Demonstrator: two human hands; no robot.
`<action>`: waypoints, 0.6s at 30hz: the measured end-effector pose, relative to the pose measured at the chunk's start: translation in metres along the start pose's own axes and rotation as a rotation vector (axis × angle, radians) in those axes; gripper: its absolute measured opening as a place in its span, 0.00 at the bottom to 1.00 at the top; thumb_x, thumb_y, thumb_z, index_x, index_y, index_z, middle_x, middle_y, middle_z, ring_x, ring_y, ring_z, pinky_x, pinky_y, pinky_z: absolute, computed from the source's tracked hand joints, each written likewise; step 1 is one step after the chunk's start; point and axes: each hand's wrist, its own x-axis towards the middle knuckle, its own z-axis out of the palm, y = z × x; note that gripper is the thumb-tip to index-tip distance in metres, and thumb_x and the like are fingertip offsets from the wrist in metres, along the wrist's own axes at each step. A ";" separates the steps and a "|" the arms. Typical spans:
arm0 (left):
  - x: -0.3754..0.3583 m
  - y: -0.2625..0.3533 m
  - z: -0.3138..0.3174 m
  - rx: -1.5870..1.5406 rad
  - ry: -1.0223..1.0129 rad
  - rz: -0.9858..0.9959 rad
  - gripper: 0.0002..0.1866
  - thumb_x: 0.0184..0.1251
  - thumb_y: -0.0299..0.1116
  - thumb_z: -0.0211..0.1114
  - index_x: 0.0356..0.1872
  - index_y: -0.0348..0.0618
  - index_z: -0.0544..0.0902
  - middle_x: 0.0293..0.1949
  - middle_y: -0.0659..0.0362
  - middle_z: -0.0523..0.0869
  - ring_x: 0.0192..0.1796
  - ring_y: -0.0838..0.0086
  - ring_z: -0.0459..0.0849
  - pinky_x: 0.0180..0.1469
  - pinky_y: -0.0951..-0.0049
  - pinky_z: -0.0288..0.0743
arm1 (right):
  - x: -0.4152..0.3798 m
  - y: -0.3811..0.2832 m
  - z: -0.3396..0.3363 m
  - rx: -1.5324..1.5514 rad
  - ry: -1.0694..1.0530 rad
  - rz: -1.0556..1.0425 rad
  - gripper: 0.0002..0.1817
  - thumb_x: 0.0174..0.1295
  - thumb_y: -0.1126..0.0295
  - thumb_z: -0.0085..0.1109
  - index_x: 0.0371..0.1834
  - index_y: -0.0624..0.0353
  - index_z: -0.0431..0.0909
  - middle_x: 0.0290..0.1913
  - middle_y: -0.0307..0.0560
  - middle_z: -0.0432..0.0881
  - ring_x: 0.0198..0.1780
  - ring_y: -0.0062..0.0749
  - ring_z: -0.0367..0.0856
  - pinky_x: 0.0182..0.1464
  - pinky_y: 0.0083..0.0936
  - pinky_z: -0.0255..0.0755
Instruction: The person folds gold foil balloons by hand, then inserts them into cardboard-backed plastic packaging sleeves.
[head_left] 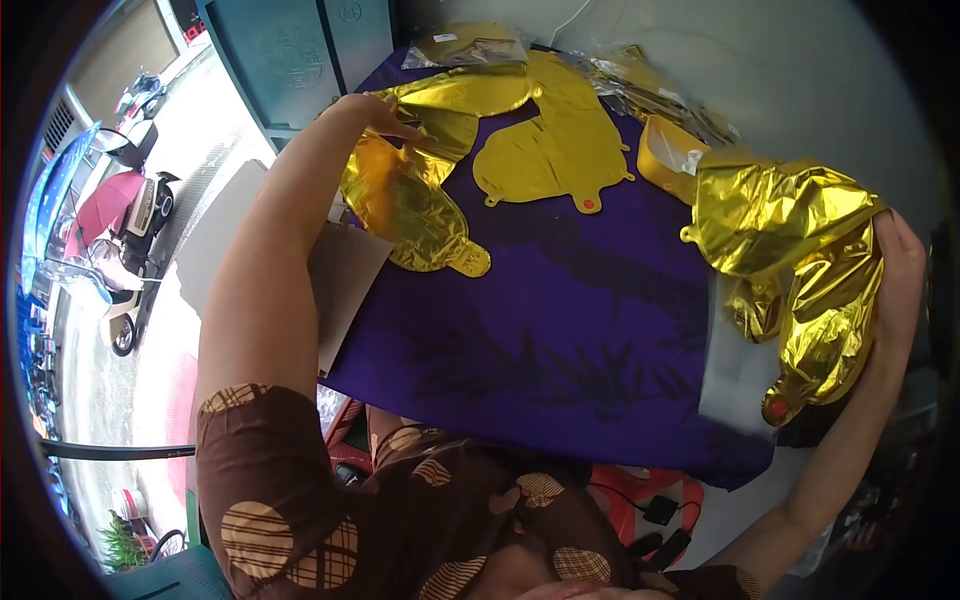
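Note:
My left hand [375, 115] is at the far left of the purple cloth, its fingers bent over the upper edge of a shiny gold foil balloon [425, 225]. Part of those fingers is hidden. On the right, my right hand [900, 250] grips the outer edge of a crumpled gold foil balloon [785, 215], whose lower part hangs beside my forearm. A red dot shows near its bottom tip. Between the hands, a flat, uninflated gold foil balloon [560, 150] lies on the cloth, also with a red dot on a tab.
Clear packets of gold foil [660, 95] lie along the wall, with another packet [465, 45] at the back. A yellow container [668, 160] stands beside the right balloon. Grey board [345, 285] sits at the left edge of the purple cloth [520, 330]. Parked scooters [125, 220] are outside.

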 end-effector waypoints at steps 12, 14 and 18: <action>-0.232 0.128 -0.024 -1.176 -0.969 0.594 0.67 0.56 0.86 0.19 0.52 0.23 0.80 0.38 0.40 0.88 0.35 0.51 0.89 0.37 0.56 0.84 | -0.107 -0.085 0.129 -0.520 -0.107 -0.584 0.13 0.55 0.81 0.57 0.18 0.65 0.64 0.16 0.54 0.65 0.17 0.40 0.66 0.24 0.35 0.59; -0.283 0.148 0.006 -1.387 -1.225 0.596 0.69 0.52 0.89 0.21 0.59 0.23 0.74 0.40 0.36 0.86 0.38 0.50 0.89 0.40 0.56 0.84 | -0.129 -0.076 0.148 -0.623 -0.216 -0.727 0.11 0.52 0.72 0.64 0.17 0.55 0.71 0.15 0.46 0.73 0.19 0.42 0.77 0.22 0.37 0.70; -0.342 0.164 0.042 -1.911 -1.403 0.587 0.63 0.57 0.86 0.27 0.70 0.32 0.64 0.48 0.41 0.86 0.44 0.53 0.88 0.47 0.55 0.83 | -0.174 -0.061 0.178 -0.658 -0.388 -0.819 0.09 0.46 0.68 0.62 0.17 0.54 0.72 0.14 0.41 0.75 0.18 0.33 0.78 0.17 0.31 0.69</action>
